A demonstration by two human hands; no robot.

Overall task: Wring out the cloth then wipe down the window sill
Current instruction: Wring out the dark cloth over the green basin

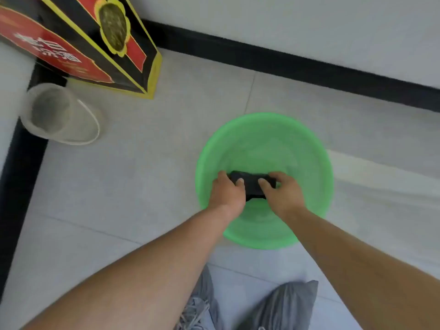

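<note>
A dark bunched cloth (pixel 252 184) sits over a green plastic basin (pixel 264 139) that stands on the pale tiled floor. My left hand (pixel 227 192) grips the cloth's left end, thumb and fingers curled around it. My right hand (pixel 283 190) grips the right end the same way. Both hands are inside the basin's rim, close together, with the cloth stretched short between them. The window sill is not in view.
A clear plastic bucket (pixel 56 113) with a thin handle stands at the left by a black baseboard (pixel 21 160). A red, black and yellow carton (pixel 95 44) leans in the corner behind it. My grey shoes (pixel 285 306) are at the bottom edge.
</note>
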